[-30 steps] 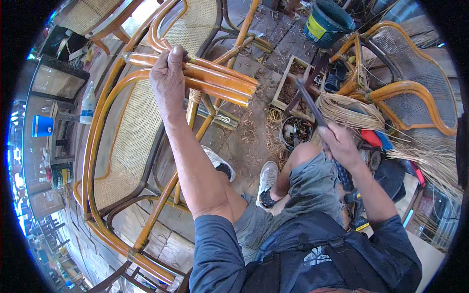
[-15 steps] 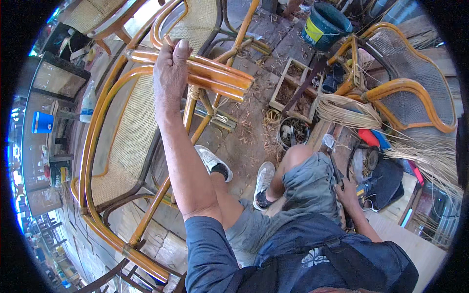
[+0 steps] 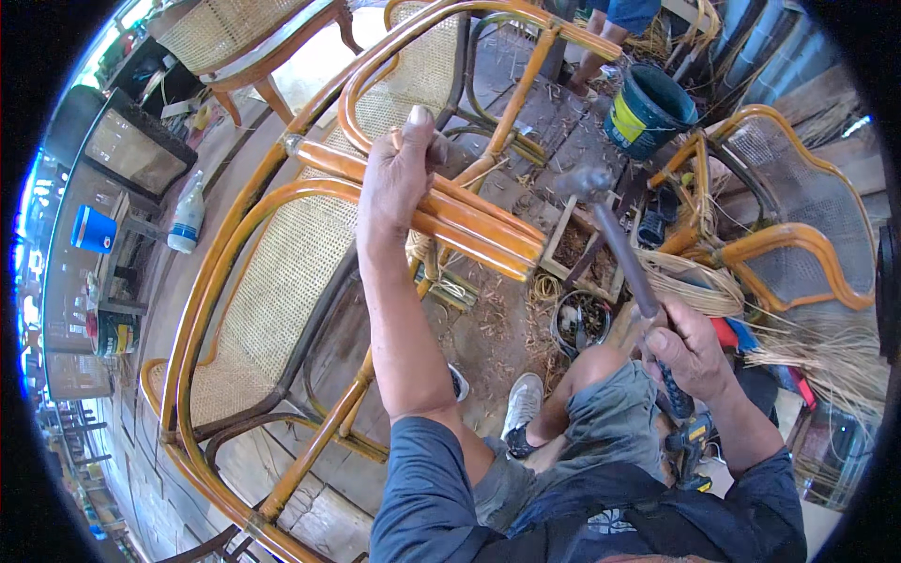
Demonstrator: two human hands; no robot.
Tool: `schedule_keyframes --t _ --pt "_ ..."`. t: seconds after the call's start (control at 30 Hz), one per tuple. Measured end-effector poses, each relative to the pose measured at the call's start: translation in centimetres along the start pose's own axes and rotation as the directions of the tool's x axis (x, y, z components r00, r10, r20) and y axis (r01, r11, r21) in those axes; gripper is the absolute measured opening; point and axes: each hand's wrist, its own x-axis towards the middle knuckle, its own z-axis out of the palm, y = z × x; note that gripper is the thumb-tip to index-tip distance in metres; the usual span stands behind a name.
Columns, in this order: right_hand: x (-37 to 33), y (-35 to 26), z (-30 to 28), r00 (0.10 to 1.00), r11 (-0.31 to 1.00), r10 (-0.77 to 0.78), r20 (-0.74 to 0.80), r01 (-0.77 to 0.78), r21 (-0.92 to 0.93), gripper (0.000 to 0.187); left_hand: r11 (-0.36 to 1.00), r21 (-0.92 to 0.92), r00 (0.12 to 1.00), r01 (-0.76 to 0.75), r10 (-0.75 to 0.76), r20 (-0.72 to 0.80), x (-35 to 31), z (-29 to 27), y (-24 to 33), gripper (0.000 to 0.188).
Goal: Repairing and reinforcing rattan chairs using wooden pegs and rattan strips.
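Note:
A rattan bench with woven cane panels (image 3: 282, 281) stretches along my left, its glossy orange-brown arm of bundled poles (image 3: 483, 235) pointing toward the middle. My left hand (image 3: 399, 178) rests on this arm, thumb up. Its fingers close on a small light-brown peg-like piece (image 3: 397, 140), mostly hidden. In my right hand (image 3: 690, 352) is a hammer (image 3: 624, 249), gripped by its dark handle. The hammer's metal head is raised, slightly blurred, beyond the end of the rattan arm and apart from it.
At the far right stand a green bucket (image 3: 648, 113) and a rattan chair (image 3: 807, 206). A wooden box (image 3: 610, 281), cane coils (image 3: 690, 281) and a yellow-black power drill (image 3: 694, 446) lie near my right side. Another person's legs (image 3: 596, 47) show at the back.
My right hand has come up from beside my thigh, lifting the hammer forward. The view has shifted, so the bench appears farther right. My left hand stays on the rattan arm.

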Motion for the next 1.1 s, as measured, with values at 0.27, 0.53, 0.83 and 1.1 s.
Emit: schedule_keyframes --t 0.27,0.53,0.83,1.1 --pt "4.1 -4.0 1.0 0.987 0.987 -0.006 0.163 0.032 -0.156 0.039 0.989 -0.087 0.993 -0.118 0.118 -0.007 1.2 -0.4 -1.2 0.052" --pt "4.0 -7.5 2.4 0.929 0.858 -0.363 -0.066 0.361 0.364 0.025 0.99 -0.073 0.992 -0.124 0.122 -0.039 1.6 0.0 -1.3 0.051" --pt "5.3 -4.0 2.0 0.998 0.992 0.01 0.066 -0.002 -0.129 0.03 0.992 -0.106 0.994 -0.063 0.052 -0.1 1.0 0.0 0.0 0.05" --pt "7.1 -4.3 1.9 0.983 0.985 -0.17 0.062 0.17 0.002 0.03 0.982 -0.104 0.987 -0.157 0.152 -0.054 1.3 0.1 -0.8 0.051"
